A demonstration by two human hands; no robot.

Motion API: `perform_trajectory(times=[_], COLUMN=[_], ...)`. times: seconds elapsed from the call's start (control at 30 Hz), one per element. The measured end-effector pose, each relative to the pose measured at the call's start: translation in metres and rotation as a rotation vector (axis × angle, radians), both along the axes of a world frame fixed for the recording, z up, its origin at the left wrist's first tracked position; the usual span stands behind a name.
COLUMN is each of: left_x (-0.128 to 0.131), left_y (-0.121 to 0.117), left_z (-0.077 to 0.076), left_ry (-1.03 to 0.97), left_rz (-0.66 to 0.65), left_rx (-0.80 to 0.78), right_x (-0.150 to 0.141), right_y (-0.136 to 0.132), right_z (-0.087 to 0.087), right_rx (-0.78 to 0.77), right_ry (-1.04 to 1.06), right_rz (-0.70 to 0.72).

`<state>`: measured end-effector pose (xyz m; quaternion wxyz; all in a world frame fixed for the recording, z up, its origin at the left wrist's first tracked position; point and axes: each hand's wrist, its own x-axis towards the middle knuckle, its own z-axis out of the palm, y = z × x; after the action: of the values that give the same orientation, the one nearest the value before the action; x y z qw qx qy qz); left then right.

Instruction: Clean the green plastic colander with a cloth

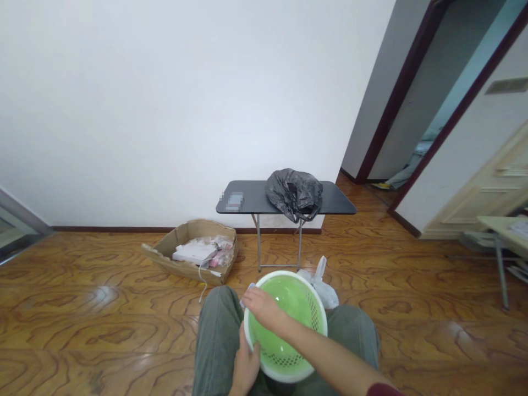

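Basket (292,295): round green plastic, perforated wall, white rim (322,313); between olive trouser legs (216,335).
Left hand (246,360): gripping the rim at the basket's near left.
Right hand (263,306): across the basket, pinching a thin pale piece (251,285), material unclear, at its left rim.
Bench (256,196): beyond the basket; flat dark top, crumpled black plastic bag (293,190).
Carton (170,263): left of the basket; torn cardboard.

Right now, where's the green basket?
In the head view, the basket is low, just right of centre, between the knees; the left hand grips its left rim, the right hand just beyond.
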<state>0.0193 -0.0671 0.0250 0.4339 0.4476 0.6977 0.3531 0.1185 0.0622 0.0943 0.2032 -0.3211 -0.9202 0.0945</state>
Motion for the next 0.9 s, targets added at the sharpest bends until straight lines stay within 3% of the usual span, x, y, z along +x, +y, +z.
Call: perform_trajectory(times=[0.17, 0.33, 0.43, 0.6, 0.73, 0.9], left_x=[0.001, 0.000, -0.001, -0.002, -0.001, 0.000], left_y=[-0.001, 0.000, 0.000, 0.001, 0.002, 0.003], left_z=[0.005, -0.002, -0.005, -0.003, -0.001, 0.001], left_ry=[0.022, 0.006, 0.001, 0.005, 0.025, 0.055], left_rz=[-0.014, -0.015, -0.014, 0.000, -0.007, 0.015], left_rx=[-0.003, -0.004, 0.012, 0.029, -0.035, -0.041], right_x=[0.016, 0.070, 0.110, 0.166, 0.197, 0.218], right_y=[0.001, 0.033, 0.038, 0.010, -0.024, -0.062], right_z=[0.007, 0.009, 0.001, -0.020, -0.038, -0.060], right_rx=[0.023, -0.032, -0.049, -0.033, -0.044, 0.008], right_ry=[-0.006, 0.155, 0.227, 0.336, 0.300, 0.182], right_rz=[0.021, -0.211, -0.327, -0.527, -0.621, -0.591])
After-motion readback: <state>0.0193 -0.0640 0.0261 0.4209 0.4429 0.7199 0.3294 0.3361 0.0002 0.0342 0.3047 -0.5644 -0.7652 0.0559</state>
